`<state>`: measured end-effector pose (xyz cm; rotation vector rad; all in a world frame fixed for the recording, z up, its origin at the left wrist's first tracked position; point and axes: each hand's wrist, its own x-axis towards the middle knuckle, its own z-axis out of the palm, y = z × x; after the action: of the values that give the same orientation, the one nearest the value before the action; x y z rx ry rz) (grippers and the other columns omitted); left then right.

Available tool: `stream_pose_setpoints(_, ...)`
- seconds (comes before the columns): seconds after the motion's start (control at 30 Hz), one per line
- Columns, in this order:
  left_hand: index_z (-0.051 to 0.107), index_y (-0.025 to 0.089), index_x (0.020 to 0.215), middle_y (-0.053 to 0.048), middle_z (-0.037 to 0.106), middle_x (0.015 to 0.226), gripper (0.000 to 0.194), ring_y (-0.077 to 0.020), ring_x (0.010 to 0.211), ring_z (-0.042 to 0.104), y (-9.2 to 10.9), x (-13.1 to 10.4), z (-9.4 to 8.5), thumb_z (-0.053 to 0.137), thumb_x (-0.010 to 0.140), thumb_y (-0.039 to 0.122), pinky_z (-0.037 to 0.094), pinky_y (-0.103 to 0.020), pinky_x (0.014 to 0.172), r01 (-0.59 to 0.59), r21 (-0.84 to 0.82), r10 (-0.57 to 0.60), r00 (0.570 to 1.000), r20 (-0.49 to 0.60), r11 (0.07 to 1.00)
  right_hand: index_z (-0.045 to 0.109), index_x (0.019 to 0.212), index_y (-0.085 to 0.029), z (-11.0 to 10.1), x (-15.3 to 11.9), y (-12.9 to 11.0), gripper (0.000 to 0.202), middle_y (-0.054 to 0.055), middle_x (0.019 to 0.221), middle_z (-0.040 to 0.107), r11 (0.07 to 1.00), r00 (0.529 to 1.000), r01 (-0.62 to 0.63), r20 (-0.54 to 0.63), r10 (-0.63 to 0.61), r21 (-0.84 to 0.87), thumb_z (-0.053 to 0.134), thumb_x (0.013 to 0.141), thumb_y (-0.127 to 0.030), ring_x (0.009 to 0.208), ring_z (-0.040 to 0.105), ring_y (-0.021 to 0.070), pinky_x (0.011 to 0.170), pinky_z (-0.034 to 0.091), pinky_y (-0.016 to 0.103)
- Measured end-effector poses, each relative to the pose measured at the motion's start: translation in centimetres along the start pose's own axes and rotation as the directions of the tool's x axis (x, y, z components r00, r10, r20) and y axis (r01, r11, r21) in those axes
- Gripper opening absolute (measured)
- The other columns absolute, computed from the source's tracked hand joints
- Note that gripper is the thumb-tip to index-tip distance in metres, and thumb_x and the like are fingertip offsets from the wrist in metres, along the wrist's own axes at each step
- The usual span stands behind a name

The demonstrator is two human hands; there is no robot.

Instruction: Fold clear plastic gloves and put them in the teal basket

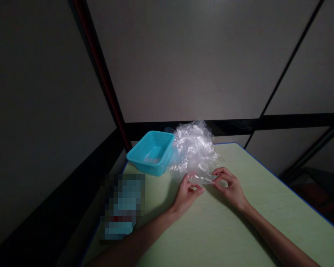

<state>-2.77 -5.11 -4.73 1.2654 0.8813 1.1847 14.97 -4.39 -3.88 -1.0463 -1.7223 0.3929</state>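
Note:
A clear plastic bag (pixel 200 177) is stretched between my two hands, just above the table. My left hand (pixel 186 194) is closed at the bag's left side, its thumb reaching toward the right. On the other side, my right hand (pixel 228 185) pinches the bag's right corner between thumb and fingers. Right behind the bag lies a crumpled heap of clear plastic bags (pixel 195 146), shiny and loosely piled. Where the held bag ends and the heap begins is hard to make out.
A blue plastic basin (pixel 156 168) stands left of the heap, with something pale and clear at its bottom. A blurred-out bluish item (pixel 125 207) lies at the left edge of the light green table (pixel 267 222). Panelled walls (pixel 200 66) rise behind and to the left.

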Motion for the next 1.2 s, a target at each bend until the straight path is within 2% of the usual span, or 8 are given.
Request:
stream_pose_setpoints(0.27, 0.06, 0.013, 0.085, -0.002, 0.061, 0.073, 0.025, -0.0133, 0.061, 0.055, -0.7, -0.5, -0.1, 0.059, 0.069, 0.032, 0.042, -0.023, 0.056, 0.022, 0.073, -0.02, 0.999, -0.026, 0.997, 0.057, 0.07, -0.02, -0.3, -0.6, -1.4, 0.01, 0.006, 0.094, 0.058, 0.996, 0.978, 0.083, 0.191, -0.088, 0.037, 0.064, 0.071, -0.027, 0.091, 0.054, 0.0212, 0.079, 0.042, 0.036)
stream_pose_setpoints(0.37, 0.062, 0.014, 0.084, -0.002, 0.063, 0.07, 0.02, -0.0145, 0.061, 0.056, -0.8, -0.4, -0.3, 0.056, 0.07, 0.027, 0.043, -0.024, 0.057, 0.018, 0.098, -0.017, 1.0, -0.017, 0.995, 0.057, 0.098, -0.022, -0.6, -0.5, -0.9, 0.038, 0.008, 0.108, 0.056, 0.994, 0.968, 0.049, 0.242, -0.072, 0.102, 0.07, 0.065, -0.036, 0.104, 0.05, 0.0238, 0.089, 0.039, 0.04)
stream_pose_setpoints(0.63, 0.062, 0.019, 0.098, -0.004, 0.059, 0.107, 0.032, -0.0194, 0.098, 0.055, -0.7, -1.3, 0.0, 0.047, 0.071, 0.011, 0.046, -0.03, 0.081, -0.21, 0.383, 0.127, 0.964, 0.232, 0.9, 0.022, 0.134, -0.027, -2.8, 0.0, 1.7, 0.074, 0.01, 0.133, 0.039, 0.952, 0.95, -0.237, 0.25, 0.185, 0.193, 0.063, 0.072, -0.033, 0.123, 0.034, 0.0216, 0.1, 0.027, 0.043)
stream_pose_setpoints(0.73, 0.06, 0.018, 0.105, -0.006, 0.057, 0.114, 0.039, -0.0209, 0.106, 0.051, -0.6, -1.8, 0.1, 0.05, 0.069, 0.007, 0.041, -0.036, 0.091, -0.274, 0.507, 0.121, 0.941, 0.315, 0.817, 0.025, 0.131, -0.023, -3.4, 0.3, 1.6, 0.078, 0.007, 0.106, 0.058, 0.959, 0.94, -0.201, 0.315, 0.131, 0.201, 0.068, 0.067, -0.027, 0.107, 0.05, 0.0206, 0.093, 0.035, 0.04)
stream_pose_setpoints(0.87, 0.053, 0.016, 0.113, -0.009, 0.052, 0.121, 0.048, -0.0223, 0.114, 0.045, -0.6, -2.0, -0.2, 0.048, 0.067, 0.003, 0.034, -0.04, 0.099, -0.309, 0.609, 0.114, 0.934, 0.338, 0.731, 0.049, 0.106, -0.021, -4.4, 0.5, 0.4, 0.042, 0.0, 0.078, 0.059, 0.979, 0.964, -0.141, 0.244, 0.103, 0.144, 0.066, 0.067, -0.024, 0.079, 0.058, 0.0176, 0.081, 0.044, 0.037)
stream_pose_setpoints(0.97, 0.047, 0.016, 0.12, -0.009, 0.045, 0.128, 0.054, -0.0207, 0.119, 0.041, -0.9, -1.8, -1.0, 0.04, 0.069, -0.002, 0.033, -0.041, 0.101, -0.368, 0.589, 0.195, 0.921, 0.338, 0.719, 0.056, 0.083, -0.022, -5.6, -0.3, -1.3, 0.013, 0.0, 0.08, 0.061, 1.0, 0.98, -0.008, 0.201, 0.01, -0.013, 0.062, 0.071, -0.021, 0.078, 0.058, 0.0175, 0.091, 0.037, 0.044)
stream_pose_setpoints(1.1, 0.039, 0.017, 0.127, -0.007, 0.037, 0.135, 0.062, -0.0192, 0.125, 0.033, -1.5, -1.4, -1.7, 0.033, 0.069, -0.004, 0.03, -0.041, 0.102, -0.494, 0.532, 0.306, 0.862, 0.404, 0.688, 0.059, 0.086, -0.028, -6.2, -3.4, -4.7, 0.022, -0.002, 0.079, 0.061, 0.921, 0.907, 0.26, 0.4, -0.13, -0.29, 0.05, 0.074, -0.01, 0.075, 0.058, 0.0167, 0.104, 0.013, 0.052)
stream_pose_setpoints(1.2, 0.048, 0.018, 0.121, -0.005, 0.04, 0.134, 0.071, -0.0178, 0.123, 0.036, -1.9, -1.1, -1.5, 0.029, 0.058, -0.008, 0.03, -0.04, 0.103, -0.411, 0.604, 0.279, 0.911, 0.305, 0.682, 0.059, 0.077, -0.026, -5.2, -6.2, -7.0, 0.022, -0.001, 0.069, 0.059, 0.852, 0.893, 0.293, 0.442, -0.082, -0.433, 0.045, 0.078, -0.009, 0.066, 0.056, 0.0166, 0.104, 0.015, 0.051)
